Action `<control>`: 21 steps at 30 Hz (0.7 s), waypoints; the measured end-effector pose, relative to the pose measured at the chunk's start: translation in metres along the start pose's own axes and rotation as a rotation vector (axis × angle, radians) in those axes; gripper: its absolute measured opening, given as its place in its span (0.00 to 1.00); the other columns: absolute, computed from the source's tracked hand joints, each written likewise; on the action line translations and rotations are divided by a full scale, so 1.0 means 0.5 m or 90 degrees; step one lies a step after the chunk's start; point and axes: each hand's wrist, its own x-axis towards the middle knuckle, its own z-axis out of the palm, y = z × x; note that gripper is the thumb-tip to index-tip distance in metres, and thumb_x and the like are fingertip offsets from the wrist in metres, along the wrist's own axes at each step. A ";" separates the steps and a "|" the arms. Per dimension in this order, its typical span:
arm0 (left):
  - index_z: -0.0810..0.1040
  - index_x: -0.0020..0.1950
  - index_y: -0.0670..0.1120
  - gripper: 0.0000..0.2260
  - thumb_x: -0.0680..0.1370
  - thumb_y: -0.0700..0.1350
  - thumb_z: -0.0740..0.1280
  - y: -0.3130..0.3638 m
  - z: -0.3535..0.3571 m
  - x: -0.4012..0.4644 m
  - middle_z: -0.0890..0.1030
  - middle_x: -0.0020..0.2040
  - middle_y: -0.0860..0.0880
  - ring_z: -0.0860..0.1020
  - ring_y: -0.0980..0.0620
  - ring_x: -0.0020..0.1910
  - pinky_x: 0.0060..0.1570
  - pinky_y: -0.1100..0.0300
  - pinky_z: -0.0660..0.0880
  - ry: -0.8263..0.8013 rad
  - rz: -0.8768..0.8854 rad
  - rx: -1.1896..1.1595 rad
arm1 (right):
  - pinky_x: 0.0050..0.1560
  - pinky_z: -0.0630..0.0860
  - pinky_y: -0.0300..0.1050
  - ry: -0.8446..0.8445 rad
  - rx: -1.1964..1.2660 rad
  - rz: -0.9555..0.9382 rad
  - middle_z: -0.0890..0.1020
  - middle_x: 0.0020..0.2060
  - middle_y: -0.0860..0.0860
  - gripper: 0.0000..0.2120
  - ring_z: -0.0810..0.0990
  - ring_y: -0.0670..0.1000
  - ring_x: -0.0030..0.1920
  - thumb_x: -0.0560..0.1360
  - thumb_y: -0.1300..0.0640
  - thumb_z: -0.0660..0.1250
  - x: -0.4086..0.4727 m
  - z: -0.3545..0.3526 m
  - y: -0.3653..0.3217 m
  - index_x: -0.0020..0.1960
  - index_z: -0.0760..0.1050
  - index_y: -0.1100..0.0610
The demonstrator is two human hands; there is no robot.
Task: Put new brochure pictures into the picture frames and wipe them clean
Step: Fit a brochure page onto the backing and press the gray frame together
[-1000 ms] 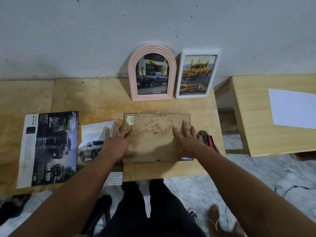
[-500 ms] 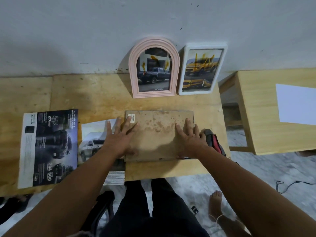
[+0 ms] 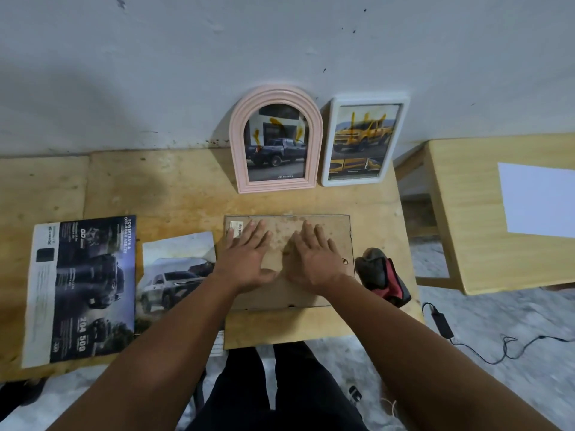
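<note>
Brown fibreboard backing of a rectangular picture frame (image 3: 289,262) is lying face down at the near middle of the desk (image 3: 174,194). Both hands are resting flat on it with fingers straight, gripping nothing: the left hand (image 3: 249,259) is covering the left half beside a small label (image 3: 235,229), and the right hand (image 3: 314,259) is covering the right half. Compared with a second ago, the hands are sitting closer together and further up the board, having slid inward from its side edges. Judgement: the backing is being pressed home, so the insertion step on this frame is nearing its end; wiping is not yet done. A loose brochure page (image 3: 174,281) showing a pickup is lying just left of the frame, with a dark brochure (image 3: 84,287) beyond it. A dark and red object (image 3: 381,279) is sitting just right. A pink arched frame (image 3: 275,140) and a white frame (image 3: 362,140) are leaning against the wall behind, both glasses bearing yellow smears.
</note>
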 end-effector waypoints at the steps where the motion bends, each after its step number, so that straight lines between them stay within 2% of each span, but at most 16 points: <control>1: 0.42 0.86 0.50 0.48 0.75 0.75 0.52 0.002 0.006 0.002 0.33 0.84 0.50 0.33 0.49 0.83 0.80 0.37 0.38 0.005 -0.006 0.000 | 0.80 0.49 0.64 0.001 -0.009 0.002 0.37 0.82 0.56 0.49 0.36 0.62 0.81 0.75 0.32 0.63 0.001 0.006 0.001 0.83 0.42 0.52; 3: 0.41 0.85 0.50 0.52 0.69 0.79 0.45 0.002 0.014 0.009 0.33 0.84 0.49 0.33 0.49 0.83 0.80 0.37 0.36 0.013 -0.007 -0.001 | 0.79 0.48 0.64 0.001 -0.013 0.002 0.35 0.81 0.57 0.50 0.35 0.62 0.81 0.75 0.30 0.62 0.006 0.011 0.003 0.83 0.40 0.53; 8: 0.40 0.85 0.49 0.54 0.71 0.80 0.54 -0.001 0.032 0.010 0.33 0.84 0.48 0.32 0.47 0.83 0.79 0.35 0.36 0.030 0.002 0.024 | 0.80 0.46 0.63 -0.011 -0.009 0.000 0.33 0.81 0.56 0.52 0.33 0.61 0.80 0.74 0.31 0.64 0.009 0.022 0.011 0.83 0.38 0.52; 11: 0.35 0.84 0.48 0.58 0.71 0.79 0.61 0.003 0.027 0.008 0.30 0.83 0.47 0.30 0.45 0.82 0.79 0.35 0.35 -0.009 0.000 0.041 | 0.80 0.47 0.63 -0.019 0.002 -0.020 0.34 0.81 0.56 0.50 0.34 0.61 0.81 0.75 0.36 0.67 0.005 0.015 0.018 0.83 0.40 0.51; 14: 0.34 0.84 0.47 0.60 0.70 0.79 0.61 0.014 0.015 0.000 0.28 0.82 0.46 0.29 0.43 0.82 0.79 0.35 0.37 -0.022 -0.011 0.063 | 0.81 0.47 0.60 -0.026 -0.014 -0.033 0.34 0.81 0.56 0.49 0.35 0.60 0.81 0.76 0.40 0.68 -0.016 -0.004 0.031 0.83 0.41 0.50; 17: 0.33 0.84 0.47 0.58 0.72 0.77 0.63 0.031 0.010 -0.014 0.28 0.82 0.45 0.31 0.42 0.82 0.80 0.35 0.39 -0.032 -0.046 0.067 | 0.81 0.47 0.62 -0.032 -0.008 0.007 0.35 0.81 0.59 0.49 0.36 0.63 0.81 0.75 0.39 0.69 -0.050 0.000 0.048 0.83 0.40 0.50; 21: 0.36 0.85 0.48 0.50 0.78 0.69 0.64 0.052 0.024 -0.045 0.30 0.83 0.45 0.32 0.41 0.82 0.80 0.37 0.38 -0.013 -0.050 0.039 | 0.79 0.46 0.66 -0.042 0.004 0.075 0.35 0.81 0.59 0.52 0.35 0.64 0.80 0.74 0.36 0.67 -0.087 0.016 0.071 0.82 0.37 0.50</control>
